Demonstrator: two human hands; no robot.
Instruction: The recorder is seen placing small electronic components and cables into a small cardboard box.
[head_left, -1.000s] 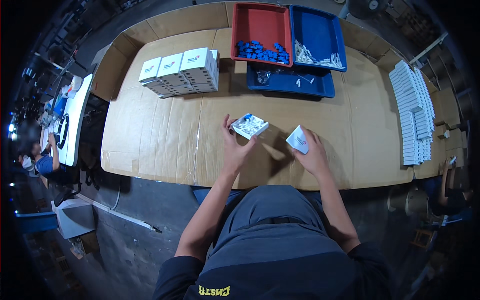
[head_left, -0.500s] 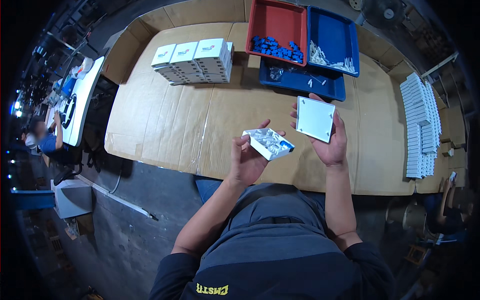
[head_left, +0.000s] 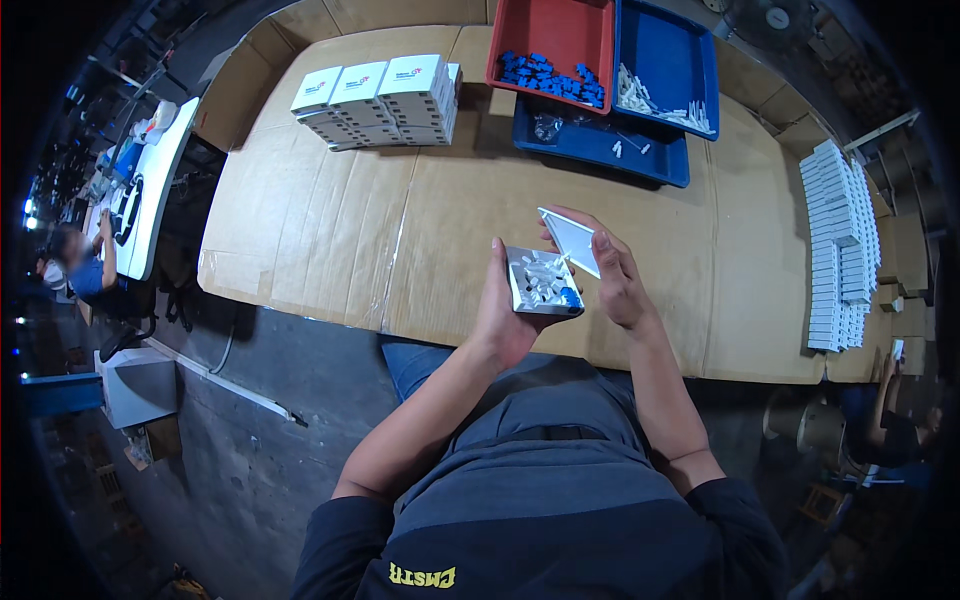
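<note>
My left hand (head_left: pixel 503 325) is closed round a shallow white box (head_left: pixel 515 290), its thumb along the left wall. Inside lie several small white plastic parts (head_left: pixel 543 275) and a blue piece (head_left: pixel 571 297) in the near right corner. Gripped in my right hand (head_left: pixel 622 280) is a flat square white lid (head_left: pixel 572 241), tilted steeply with its inner face toward the box. The lid's lower edge is close to the box's right side; whether they touch I cannot tell. Both hands are above the near part of the cardboard-covered table (head_left: pixel 450 225).
Stacked white boxes (head_left: pixel 385 105) stand at the back left. A red tray (head_left: pixel 553 55) of blue pieces and a blue tray (head_left: pixel 665 60) of white parts rest over a lower blue tray (head_left: pixel 600 155). Tall stacks of white cases (head_left: pixel 835 250) line the right. Other people work at both sides.
My right hand has swung the lid down and left toward the box, from nearly flat to steeply tilted. My left hand has turned the box more level and moved slightly right.
</note>
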